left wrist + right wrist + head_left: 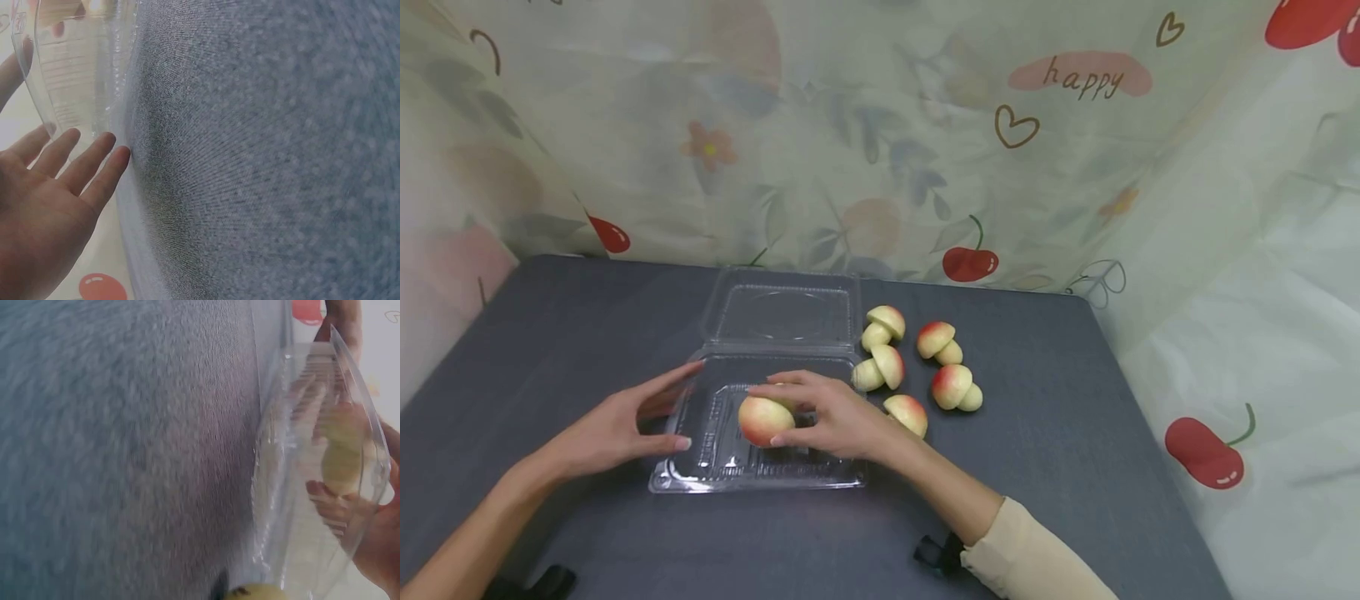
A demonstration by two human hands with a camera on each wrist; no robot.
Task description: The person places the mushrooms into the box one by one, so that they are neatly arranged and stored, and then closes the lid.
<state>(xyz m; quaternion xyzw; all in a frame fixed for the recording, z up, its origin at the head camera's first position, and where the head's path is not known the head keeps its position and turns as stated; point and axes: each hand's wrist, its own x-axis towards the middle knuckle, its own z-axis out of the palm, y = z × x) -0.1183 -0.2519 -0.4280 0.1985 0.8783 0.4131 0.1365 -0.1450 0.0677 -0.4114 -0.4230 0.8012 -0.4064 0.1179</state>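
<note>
A clear plastic clamshell box lies on the table with its lid folded back. My right hand reaches into the box and holds a toy mushroom with a red and cream cap between thumb and fingers. The mushroom's pale stem shows through the clear wall in the right wrist view. At the box's left edge is my left hand, thumb apart from fingers. Its fingers are extended beside the clear wall in the left wrist view; whether they press on it I cannot tell.
Several more mushrooms lie right of the box, among them one farther out and one partly behind my right forearm. The dark grey table meets a printed curtain at the back and sides.
</note>
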